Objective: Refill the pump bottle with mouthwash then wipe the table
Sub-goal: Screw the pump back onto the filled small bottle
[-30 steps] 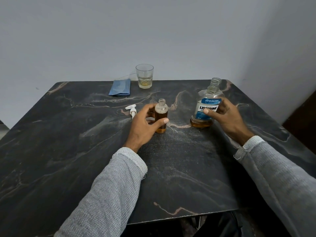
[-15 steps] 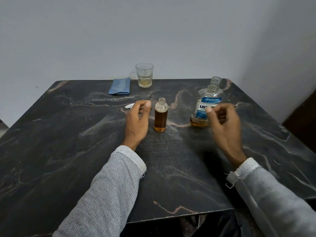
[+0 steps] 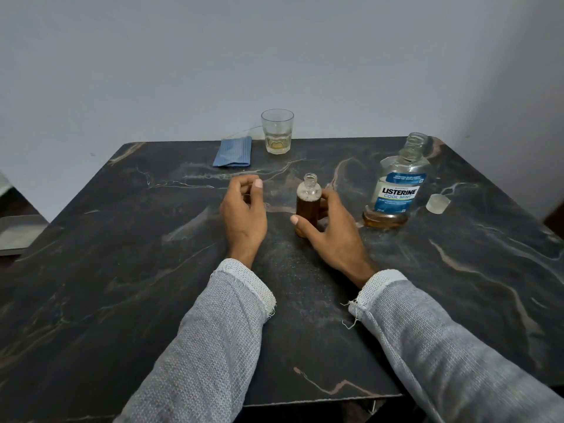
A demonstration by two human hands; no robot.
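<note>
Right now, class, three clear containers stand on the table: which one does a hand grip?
The small pump bottle of brown liquid: the right hand wraps it. The Listerine bottle and drinking glass stand untouched.

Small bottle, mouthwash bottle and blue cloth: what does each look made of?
Small bottle: clear and glossy, plastic or glass, can't tell; amber liquid shows through. Mouthwash bottle: clear, probably plastic, with a printed blue label and moulded shoulders. Blue cloth: soft matte fabric, folded, with a fine ribbed weave, perhaps microfibre.
</note>
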